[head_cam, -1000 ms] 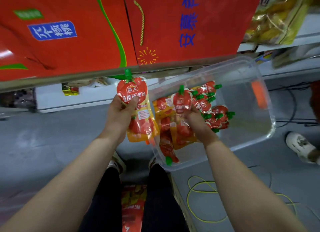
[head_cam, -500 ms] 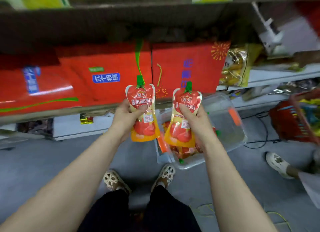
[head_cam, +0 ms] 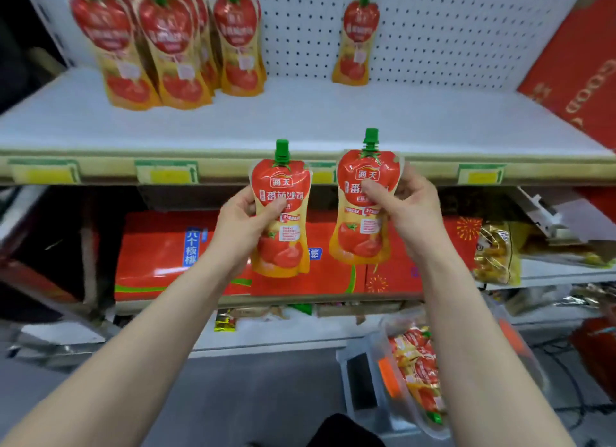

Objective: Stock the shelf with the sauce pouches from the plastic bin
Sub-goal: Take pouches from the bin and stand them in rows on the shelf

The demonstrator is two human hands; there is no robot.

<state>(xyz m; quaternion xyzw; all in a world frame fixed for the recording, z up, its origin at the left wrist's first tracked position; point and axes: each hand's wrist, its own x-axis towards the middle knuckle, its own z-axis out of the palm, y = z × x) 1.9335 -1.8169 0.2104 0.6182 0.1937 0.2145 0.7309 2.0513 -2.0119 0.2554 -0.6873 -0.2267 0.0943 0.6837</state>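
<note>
Sauce pouches [head_cam: 280,213] upright in both hands [head_cam: 240,223], seemingly.

A second ago the right hand [head_cam: 408,210] was down in the plastic bin [head_cam: 361,376] closing on a pouch; now it grips the right pouch [head_cam: 365,210] clear of the bin, beside the left pouch [head_cam: 281,220] in the left hand [head_cam: 238,223]. Both grips have risen to the white shelf's front edge [head_cam: 233,173], with standing pouches [head_cam: 166,46] above and beyond them and the bin below the right forearm
</note>
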